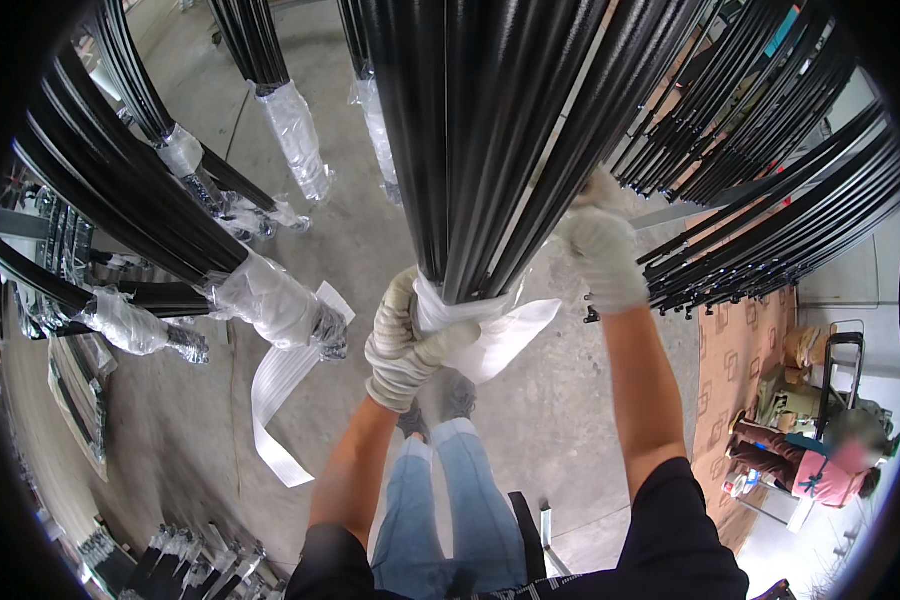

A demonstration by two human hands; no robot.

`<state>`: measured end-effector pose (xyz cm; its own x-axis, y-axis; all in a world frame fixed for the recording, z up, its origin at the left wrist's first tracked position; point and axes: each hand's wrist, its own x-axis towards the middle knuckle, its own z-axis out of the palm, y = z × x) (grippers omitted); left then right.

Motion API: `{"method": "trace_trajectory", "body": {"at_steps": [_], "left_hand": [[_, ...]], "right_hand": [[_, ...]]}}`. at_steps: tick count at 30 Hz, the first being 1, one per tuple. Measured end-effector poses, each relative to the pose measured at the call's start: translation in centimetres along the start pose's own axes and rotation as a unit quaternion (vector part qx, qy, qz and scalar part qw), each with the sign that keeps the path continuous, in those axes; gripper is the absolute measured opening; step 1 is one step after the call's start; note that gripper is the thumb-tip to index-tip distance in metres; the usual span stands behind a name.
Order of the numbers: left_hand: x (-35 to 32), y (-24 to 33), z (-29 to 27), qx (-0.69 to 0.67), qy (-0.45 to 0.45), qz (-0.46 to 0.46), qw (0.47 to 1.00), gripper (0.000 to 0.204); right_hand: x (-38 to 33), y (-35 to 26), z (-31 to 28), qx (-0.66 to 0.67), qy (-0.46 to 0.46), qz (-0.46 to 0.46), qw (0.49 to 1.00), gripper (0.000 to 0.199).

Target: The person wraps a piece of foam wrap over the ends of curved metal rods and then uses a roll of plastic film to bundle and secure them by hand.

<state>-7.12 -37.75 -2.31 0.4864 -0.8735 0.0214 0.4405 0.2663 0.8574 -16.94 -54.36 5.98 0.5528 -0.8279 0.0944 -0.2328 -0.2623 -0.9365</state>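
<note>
A bundle of long black tubes (470, 150) hangs in front of me, its lower ends wrapped in white foam sheet (515, 335). My left hand (405, 345), in a pale knit glove, is closed round the wrapped end from the left, fingers pressing the sheet to the tubes. A loose flap of the sheet sticks out to the right. My right hand (605, 255), also gloved, is raised beside the right side of the bundle. Its fingers are blurred and partly hidden by the tubes, so whether it grips anything does not show.
Other hanging tube bundles with plastic-wrapped ends (275, 300) crowd the left. A ribbed white strip (278, 425) dangles near them. Unwrapped black tubes (750, 260) hang at the right, above brown patterned sheeting (720, 370). A person in pink (835, 475) is at the far right.
</note>
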Motion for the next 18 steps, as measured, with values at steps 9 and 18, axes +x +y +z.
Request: {"method": "trace_trajectory", "body": {"at_steps": [9,18], "left_hand": [[-1.3,-0.5,0.4,-0.008,0.122,0.062,0.991,0.068],[0.7,3.3,0.5,0.088,0.046,0.152,0.983,0.12]], "right_hand": [[3.0,5.6,7.8,-0.265,-0.109,-0.018,0.958,0.028],[1.0,6.0,6.3,-0.19,-0.074,-0.001,0.979,0.032]]}}
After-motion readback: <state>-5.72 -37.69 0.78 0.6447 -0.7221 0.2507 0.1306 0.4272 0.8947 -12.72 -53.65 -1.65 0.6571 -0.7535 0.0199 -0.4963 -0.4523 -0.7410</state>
